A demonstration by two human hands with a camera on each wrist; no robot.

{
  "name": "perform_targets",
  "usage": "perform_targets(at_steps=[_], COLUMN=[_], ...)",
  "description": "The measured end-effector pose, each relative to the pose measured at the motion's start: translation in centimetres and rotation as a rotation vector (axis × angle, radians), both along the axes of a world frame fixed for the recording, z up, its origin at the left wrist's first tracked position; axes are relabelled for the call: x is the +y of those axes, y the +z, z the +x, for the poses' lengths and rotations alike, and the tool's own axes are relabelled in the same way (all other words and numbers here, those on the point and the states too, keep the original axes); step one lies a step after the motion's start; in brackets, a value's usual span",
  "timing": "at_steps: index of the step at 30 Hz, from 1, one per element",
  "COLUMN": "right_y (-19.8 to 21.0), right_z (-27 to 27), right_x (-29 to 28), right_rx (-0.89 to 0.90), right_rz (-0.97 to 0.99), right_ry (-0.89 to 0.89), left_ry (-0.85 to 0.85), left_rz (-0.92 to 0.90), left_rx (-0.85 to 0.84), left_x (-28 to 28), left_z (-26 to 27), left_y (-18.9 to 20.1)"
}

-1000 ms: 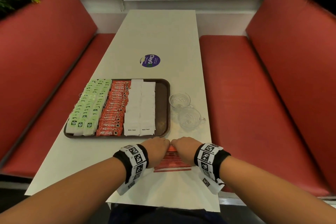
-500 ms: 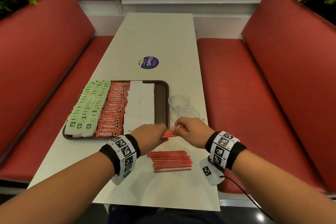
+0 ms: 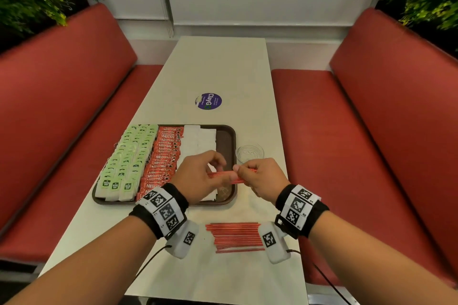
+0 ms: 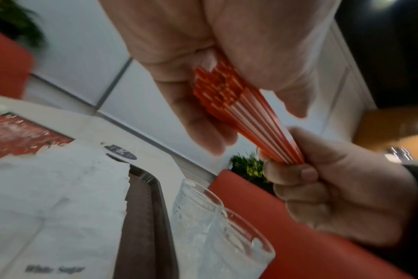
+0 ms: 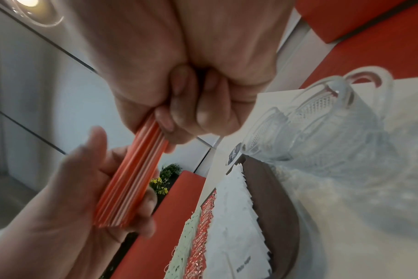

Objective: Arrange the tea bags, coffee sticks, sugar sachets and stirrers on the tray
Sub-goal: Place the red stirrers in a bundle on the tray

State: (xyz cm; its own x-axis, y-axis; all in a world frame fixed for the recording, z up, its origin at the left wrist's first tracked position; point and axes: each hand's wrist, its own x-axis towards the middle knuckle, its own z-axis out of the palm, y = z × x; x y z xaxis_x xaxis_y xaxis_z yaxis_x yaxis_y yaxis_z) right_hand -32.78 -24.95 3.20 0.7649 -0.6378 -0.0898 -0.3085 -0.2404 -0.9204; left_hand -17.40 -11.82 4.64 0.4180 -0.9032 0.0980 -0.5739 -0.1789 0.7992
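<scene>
**Over the tray's near right corner, a bundle of stirrers held between both hands**

On the white table [image 3: 218,69] between two red benches [image 3: 62,111] sits a brown tray [image 3: 226,136]. Filling its left side are green tea bags [image 3: 128,156] in overlapping rows. Just beside them runs a column of red coffee sticks [image 3: 164,153], and next come white sugar sachets [image 3: 198,138], one printed "White Sugar" in the left wrist view. A bare brown strip of tray remains along the right edge.

Above that strip, the left hand [image 3: 198,176] grips one end of a bundle of red-and-white stirrers [image 3: 223,177]. Its thumb and curled fingers [image 4: 198,120] wrap the bundle, whose cut ends show against the palm in the left wrist view. The bundle lies roughly level, running left to right, clear of the tray surface. The right hand [image 3: 260,176] holds the other end, its fingertips [image 5: 172,117] curled tightly round the sticks, thumb pressed on top.

Right of the tray, near the right hand, stand clear patterned glass cups [image 5: 322,120], one with a handle. Nearer the person, between the two wrists, more stirrers [image 3: 235,238] lie flat on the table in a loose, parallel pile. Beyond the tray a round purple sticker [image 3: 208,101] marks the tabletop.
</scene>
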Motion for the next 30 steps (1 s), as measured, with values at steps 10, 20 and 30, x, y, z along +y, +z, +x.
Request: perform_targets(at_steps=[10,20,30], right_y=[1.2,-0.8,-1.7], right_z=[3.7,4.7,5.2], right_x=[1.6,1.2,2.0], right_rx=[-0.073,0.173,0.235], right_rz=[-0.010,-0.212,0.030], right_ry=[-0.131,0.188,-0.074], left_ry=[0.268,-0.528,-0.609], left_rz=[-0.111,0.557,0.650], left_rx=[0.280,-0.281,-0.226], left_x=[-1.4,-0.2,-2.1], left_z=[1.1,4.6,7.4], left_y=[0.4,0.3,-2.0])
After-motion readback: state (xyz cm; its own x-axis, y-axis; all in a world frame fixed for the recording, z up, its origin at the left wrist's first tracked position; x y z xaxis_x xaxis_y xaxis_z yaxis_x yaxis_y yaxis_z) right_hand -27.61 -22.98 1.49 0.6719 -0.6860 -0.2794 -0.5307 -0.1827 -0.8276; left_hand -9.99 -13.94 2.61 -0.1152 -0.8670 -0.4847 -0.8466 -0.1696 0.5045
